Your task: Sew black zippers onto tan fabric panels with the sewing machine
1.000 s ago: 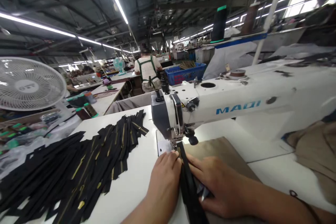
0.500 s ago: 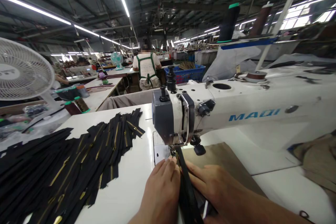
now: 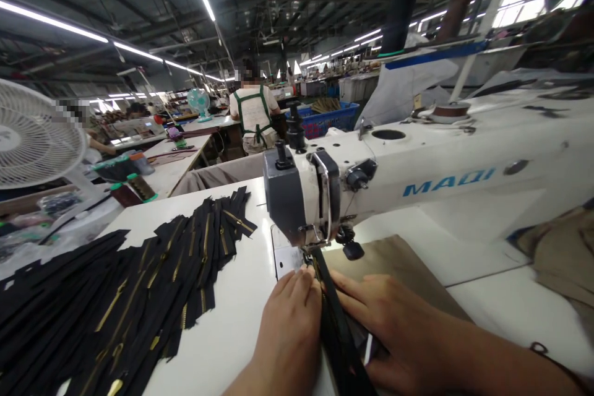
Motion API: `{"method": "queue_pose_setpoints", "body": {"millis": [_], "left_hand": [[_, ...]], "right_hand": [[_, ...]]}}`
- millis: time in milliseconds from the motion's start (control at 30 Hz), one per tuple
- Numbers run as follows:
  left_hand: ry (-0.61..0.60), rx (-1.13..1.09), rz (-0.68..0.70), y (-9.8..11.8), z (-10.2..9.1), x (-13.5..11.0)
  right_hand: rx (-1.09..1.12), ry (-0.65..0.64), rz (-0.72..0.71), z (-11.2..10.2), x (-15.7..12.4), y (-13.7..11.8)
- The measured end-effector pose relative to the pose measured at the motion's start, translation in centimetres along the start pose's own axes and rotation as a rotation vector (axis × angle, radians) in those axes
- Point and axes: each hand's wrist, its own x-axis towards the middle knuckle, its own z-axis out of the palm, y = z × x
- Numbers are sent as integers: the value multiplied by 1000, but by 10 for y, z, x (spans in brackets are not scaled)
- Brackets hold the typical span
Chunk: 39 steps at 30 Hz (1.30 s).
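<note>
A black zipper (image 3: 338, 337) with brass teeth runs under the presser foot (image 3: 308, 255) of the white sewing machine (image 3: 445, 167), over an olive-brown fabric panel (image 3: 394, 266). My left hand (image 3: 292, 322) presses its bunched fingertips on the zipper's left edge, close to the foot. On the other side, my right hand (image 3: 394, 315) has its forefingers along the zipper's right edge and its lower fingers curled. A thin whitish object (image 3: 369, 348) shows below that palm; its kind and whether it is gripped I cannot tell. The needle point is hidden.
Many black zippers (image 3: 158, 284) lie in a spread pile on the white table (image 3: 223, 334) to the left. A white fan (image 3: 37, 136) and thread cones (image 3: 139, 187) stand beyond. Brown fabric (image 3: 563, 241) lies at right. A co-worker (image 3: 253, 111) sits ahead.
The camera view has shifted slightly, so the machine head sits a little higher and further left. Both hands keep their places along the zipper near the foot.
</note>
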Motion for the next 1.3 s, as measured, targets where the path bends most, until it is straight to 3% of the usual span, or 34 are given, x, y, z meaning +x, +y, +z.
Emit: {"method": "queue_pose_setpoints", "body": {"millis": [300,500,767,933,1033,1167,1300], "left_hand": [[-112,-42,-44,4,-14,9],[-167,-67,-174,1,-8,11],[-138,-85,-155,-4,-10,10],[-88,-262,-99,-6,-16,4],[12,-349,-109,-8,-12,0],[31,-375,-137,-10,-5,-2],[24,-378,-167,-11,-4,-3]], "right_hand": [[-2,-33,-29,1,-1,10],[-32,-42,-59,-5,7,19],[-88,13,-69,-7,21,30],[-95,78,-44,-1,11,20],[-110,124,1,10,-4,7],[-185,188,18,24,-24,-10],[-207,128,26,31,-35,-22]]}}
